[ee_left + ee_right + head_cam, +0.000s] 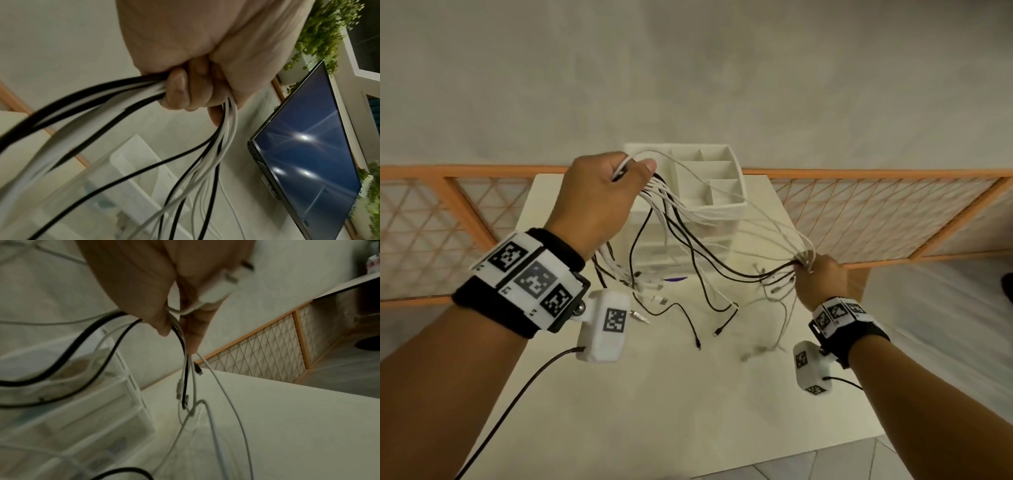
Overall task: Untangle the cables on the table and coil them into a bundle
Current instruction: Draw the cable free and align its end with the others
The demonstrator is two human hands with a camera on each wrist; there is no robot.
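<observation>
A bunch of white and black cables hangs in the air between my two hands above the white table. My left hand is raised at the left and grips one end of the bunch in a fist; the left wrist view shows its fingers curled round the cables. My right hand is lower at the right and pinches the other end; the right wrist view shows the fingertips closed on the strands. Loose plug ends dangle down to the tabletop.
A white drawer unit with open top compartments stands at the table's far side, behind the cables. An orange lattice screen runs behind the table. A dark monitor and green plants show in the left wrist view.
</observation>
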